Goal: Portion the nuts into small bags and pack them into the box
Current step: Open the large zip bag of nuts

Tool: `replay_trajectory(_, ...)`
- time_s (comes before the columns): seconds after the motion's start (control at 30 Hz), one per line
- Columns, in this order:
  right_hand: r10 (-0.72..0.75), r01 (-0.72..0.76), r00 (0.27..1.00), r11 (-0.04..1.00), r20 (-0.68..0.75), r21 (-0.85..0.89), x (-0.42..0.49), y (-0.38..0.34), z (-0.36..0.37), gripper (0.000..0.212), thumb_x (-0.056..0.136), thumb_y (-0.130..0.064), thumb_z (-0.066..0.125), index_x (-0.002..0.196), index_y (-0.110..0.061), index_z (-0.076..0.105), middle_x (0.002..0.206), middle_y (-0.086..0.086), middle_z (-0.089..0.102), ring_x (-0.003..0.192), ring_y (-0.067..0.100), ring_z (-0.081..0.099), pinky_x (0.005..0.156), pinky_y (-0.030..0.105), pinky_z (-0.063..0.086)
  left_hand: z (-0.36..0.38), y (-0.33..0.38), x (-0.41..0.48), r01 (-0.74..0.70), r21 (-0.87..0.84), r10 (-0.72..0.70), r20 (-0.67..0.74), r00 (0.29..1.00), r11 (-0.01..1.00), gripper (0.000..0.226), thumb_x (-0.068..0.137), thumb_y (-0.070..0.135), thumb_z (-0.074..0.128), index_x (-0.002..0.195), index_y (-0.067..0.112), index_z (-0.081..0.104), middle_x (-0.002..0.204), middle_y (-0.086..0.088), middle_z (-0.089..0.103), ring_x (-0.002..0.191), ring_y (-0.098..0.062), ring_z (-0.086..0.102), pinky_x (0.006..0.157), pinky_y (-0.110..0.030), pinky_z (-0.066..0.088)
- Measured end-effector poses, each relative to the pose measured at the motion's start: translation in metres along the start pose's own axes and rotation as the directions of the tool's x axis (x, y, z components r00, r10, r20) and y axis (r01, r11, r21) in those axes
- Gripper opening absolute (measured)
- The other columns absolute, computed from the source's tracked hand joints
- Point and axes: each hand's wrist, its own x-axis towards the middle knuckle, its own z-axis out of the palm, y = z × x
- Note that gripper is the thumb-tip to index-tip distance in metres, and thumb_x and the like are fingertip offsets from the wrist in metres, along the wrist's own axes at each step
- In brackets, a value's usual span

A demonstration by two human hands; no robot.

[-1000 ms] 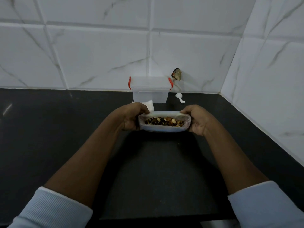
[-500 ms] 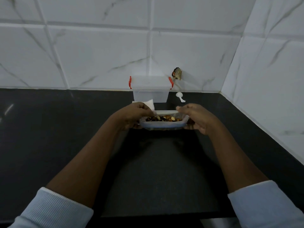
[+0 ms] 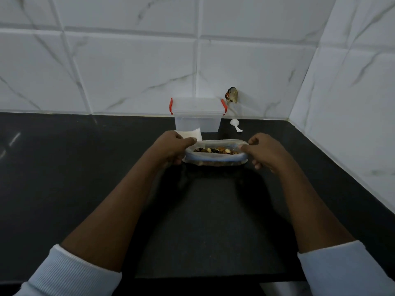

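A clear zip bag of mixed nuts (image 3: 215,157) sits on the black counter with its mouth open, brown and dark nuts showing inside. My left hand (image 3: 173,147) pinches the bag's left rim. My right hand (image 3: 261,149) pinches the right rim. Behind the bag, against the tiled wall, stands a clear plastic box (image 3: 197,115) with a closed lid and red clips. A stack of small white bags (image 3: 191,134) lies in front of the box, partly hidden by my left hand.
A white plastic scoop (image 3: 235,124) lies to the right of the box. A small dark fixture (image 3: 232,95) sticks out of the wall above it. The tiled side wall (image 3: 352,116) closes the counter on the right. The counter's front edge runs near my sleeves.
Both hands shifted from cupping the bag's ends to pinching its top rim. The bag's mouth now looks flatter and narrower, and the bag sits a little farther from me.
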Motion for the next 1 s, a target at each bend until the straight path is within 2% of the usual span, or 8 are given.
replay_trajectory(0.13,0.051,-0.067,0.994,0.981,0.093,0.182,-0.009,-0.002,0.0,0.026,0.1,-0.027,0.066,0.116,-0.016,0.05,0.09,0.017,0.072,0.063,0.022,0.067,0.053,0.031,0.056,0.005,0.006,-0.015,0.089,-0.087,-0.085,0.05,0.995,0.992,0.032,0.099,0.031,0.065,0.117,0.008,0.052,0.098,-0.018,0.069,0.067,-0.02,0.065,0.058,-0.031,0.059)
replay_trajectory(0.27,0.07,-0.092,0.995,0.935,0.078,0.344,-0.01,-0.004,0.004,0.031,0.099,-0.009,0.062,0.125,-0.012,0.046,0.092,0.024,0.072,0.06,0.024,0.069,0.052,0.031,0.058,0.009,0.006,-0.021,0.1,-0.214,-0.094,0.034,0.995,0.972,0.058,0.098,0.012,0.065,0.147,0.012,0.033,0.099,-0.021,0.068,0.067,-0.022,0.067,0.059,-0.033,0.06)
replay_trajectory(0.53,0.164,-0.197,0.98,0.774,0.11,0.602,-0.007,-0.006,0.006,0.039,0.096,0.01,0.056,0.124,-0.013,0.043,0.114,0.025,0.059,0.084,0.033,0.077,0.068,0.036,0.065,0.0,0.007,-0.02,0.235,-0.39,-0.18,0.172,0.968,0.89,0.031,0.095,-0.01,0.056,0.125,-0.006,0.049,0.106,-0.029,0.066,0.086,-0.033,0.072,0.075,-0.039,0.064)
replay_trajectory(0.67,0.171,-0.234,0.972,0.679,0.16,0.696,-0.006,-0.008,0.005,0.012,0.1,0.009,0.048,0.107,0.008,0.058,0.097,0.029,0.066,0.065,0.027,0.071,0.054,0.028,0.062,-0.003,0.002,-0.015,0.314,-0.499,-0.227,0.229,0.947,0.808,0.025,0.096,-0.006,0.055,0.12,-0.007,0.048,0.108,-0.027,0.066,0.083,-0.03,0.07,0.069,-0.037,0.064)
replay_trajectory(0.73,0.171,-0.205,0.978,0.705,0.118,0.678,-0.004,-0.007,0.006,0.013,0.101,0.004,0.05,0.106,0.01,0.06,0.089,0.029,0.069,0.057,0.025,0.07,0.054,0.029,0.062,-0.001,0.002,-0.013,0.293,-0.441,-0.226,0.197,0.954,0.848,0.02,0.097,0.003,0.057,0.115,-0.006,0.051,0.097,-0.022,0.068,0.074,-0.026,0.068,0.064,-0.034,0.062)
replay_trajectory(0.87,0.184,-0.145,0.983,0.821,-0.015,0.552,-0.001,-0.003,0.008,0.027,0.098,-0.003,0.06,0.12,-0.011,0.046,0.098,0.023,0.07,0.063,0.024,0.073,0.06,0.035,0.063,-0.001,0.001,-0.012,0.177,-0.185,-0.165,0.078,0.983,0.967,0.02,0.095,0.007,0.059,0.112,-0.002,0.061,0.082,-0.013,0.066,0.057,-0.016,0.057,0.048,-0.025,0.048)
replay_trajectory(0.93,0.125,-0.078,0.984,0.944,-0.127,0.32,-0.004,-0.002,0.01,0.027,0.101,-0.018,0.061,0.122,-0.013,0.045,0.099,0.016,0.069,0.067,0.024,0.073,0.053,0.034,0.061,-0.002,0.0,-0.011,0.122,-0.088,-0.115,0.083,0.99,0.989,0.021,0.092,0.01,0.061,0.113,0.004,0.062,0.09,-0.01,0.065,0.062,-0.014,0.054,0.05,-0.025,0.044)
replay_trajectory(1.0,0.004,-0.01,0.979,1.0,-0.204,-0.027,-0.009,-0.004,0.012,0.036,0.101,-0.042,0.06,0.121,-0.018,0.041,0.101,0.008,0.065,0.075,0.026,0.072,0.047,0.031,0.055,0.002,-0.001,-0.008,-0.019,-0.04,0.021,0.072,0.997,0.999,0.027,0.092,0.013,0.066,0.118,0.012,0.06,0.11,-0.007,0.062,0.087,-0.017,0.062,0.063,-0.028,0.052)
